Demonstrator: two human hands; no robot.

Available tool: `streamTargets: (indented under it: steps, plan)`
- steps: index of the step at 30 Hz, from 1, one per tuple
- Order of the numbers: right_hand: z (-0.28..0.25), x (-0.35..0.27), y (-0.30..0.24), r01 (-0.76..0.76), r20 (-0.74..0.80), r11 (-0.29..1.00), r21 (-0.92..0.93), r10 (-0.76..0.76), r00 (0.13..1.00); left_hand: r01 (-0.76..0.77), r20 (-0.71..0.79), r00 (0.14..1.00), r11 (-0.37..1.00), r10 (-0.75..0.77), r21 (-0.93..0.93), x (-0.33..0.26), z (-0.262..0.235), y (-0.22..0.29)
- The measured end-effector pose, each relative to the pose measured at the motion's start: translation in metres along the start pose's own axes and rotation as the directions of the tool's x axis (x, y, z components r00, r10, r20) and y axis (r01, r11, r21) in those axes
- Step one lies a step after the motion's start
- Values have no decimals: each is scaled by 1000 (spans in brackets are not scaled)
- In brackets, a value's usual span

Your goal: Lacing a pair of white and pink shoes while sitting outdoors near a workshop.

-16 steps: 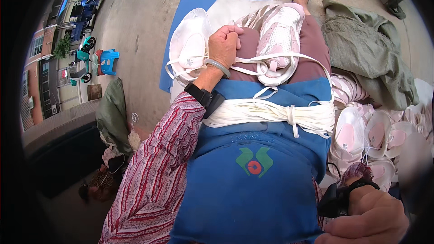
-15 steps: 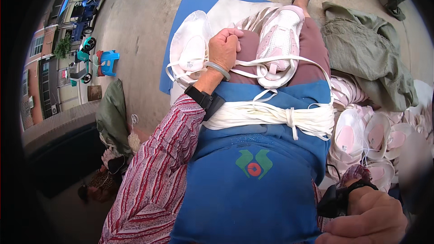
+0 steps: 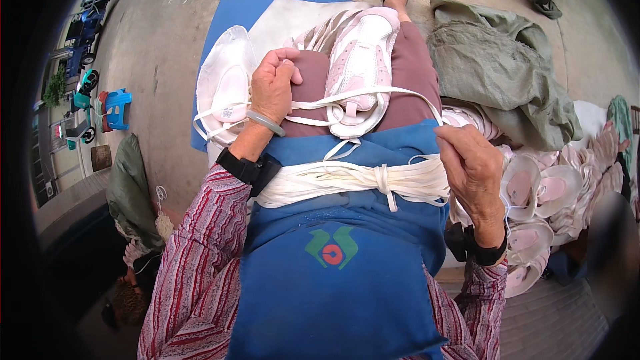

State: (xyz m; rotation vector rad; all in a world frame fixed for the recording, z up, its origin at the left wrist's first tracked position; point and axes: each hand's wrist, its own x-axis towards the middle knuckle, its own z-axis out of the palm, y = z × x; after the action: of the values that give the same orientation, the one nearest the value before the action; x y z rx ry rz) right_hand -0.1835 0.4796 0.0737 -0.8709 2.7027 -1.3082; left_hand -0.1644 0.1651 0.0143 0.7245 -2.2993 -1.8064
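Observation:
A pink and white shoe upper (image 3: 363, 60) lies across my thighs. A white shoelace (image 3: 407, 91) runs from its eyelets to my right hand (image 3: 475, 173), whose fingers are pinched on it near the right thigh. My left hand (image 3: 272, 87) rests over the left knee, curled closed; whatever is in it is hidden. Beside that hand lies a second shoe upper (image 3: 230, 83), its pale inside showing, with lace ends near my wrist. A bundle of white laces (image 3: 320, 183), tied round with a lace, lies across my lap on the blue apron (image 3: 300, 307).
Many pink and white uppers (image 3: 553, 187) are heaped at my right, beside a grey-green sack (image 3: 500, 73). Blue and white sheeting (image 3: 230, 17) lies under the uppers ahead. A blue plastic stool (image 3: 119, 108) and parked vehicles stand at far left.
My right hand has come up from the lower right to the lace beside the right thigh. The view has shifted; my left hand stays curled by the shoe uppers.

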Motion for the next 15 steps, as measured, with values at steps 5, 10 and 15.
streamTargets:
  steps: [5, 10, 15]
  plan:
    - [14, -2, 23, -67, 116, 998, -13, 68, 991, 63, 19, 998, 998, -63, -6, -3, -3, 11]
    - [9, -7, 19, -38, 292, 999, -33, 46, 955, -4, -10, 1000, 999, 4, -39, 1, -21, 33]
    - [18, -14, 12, 19, 436, 979, -202, 73, 897, -177, -155, 970, 982, 186, 73, 10, -75, 73]
